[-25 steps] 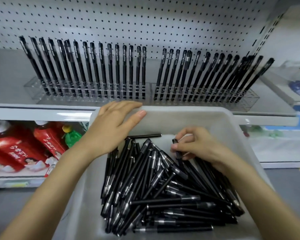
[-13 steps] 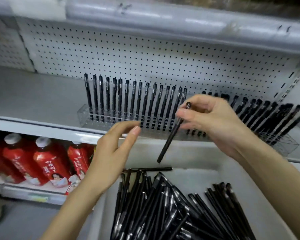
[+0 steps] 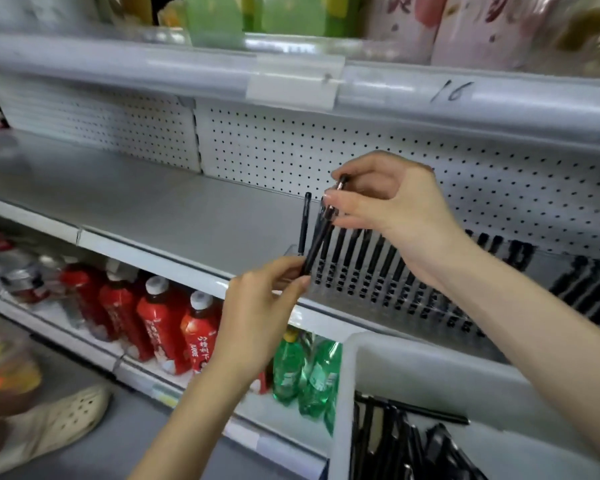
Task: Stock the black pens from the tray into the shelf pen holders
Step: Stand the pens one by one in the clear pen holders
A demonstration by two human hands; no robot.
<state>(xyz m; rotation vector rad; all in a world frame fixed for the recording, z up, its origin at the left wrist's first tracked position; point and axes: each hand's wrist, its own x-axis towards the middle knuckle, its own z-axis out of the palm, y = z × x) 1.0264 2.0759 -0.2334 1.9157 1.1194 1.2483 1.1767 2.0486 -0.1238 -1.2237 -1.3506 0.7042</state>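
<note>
One black pen (image 3: 321,233), mid-insertion and tilted at the left end of the pen holder (image 3: 329,288), is pinched high by the right hand (image 3: 388,206) and low by the left hand (image 3: 260,299), and probably needs uprighting into a free slot.

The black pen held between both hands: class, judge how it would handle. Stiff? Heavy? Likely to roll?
Probably stiff: the black pen runs straight although the right hand pinches only its top and the left hand its lower end. Likely light, since fingertip pinches carry it. Its slim, round-looking barrel might roll if laid on the flat shelf.
</note>
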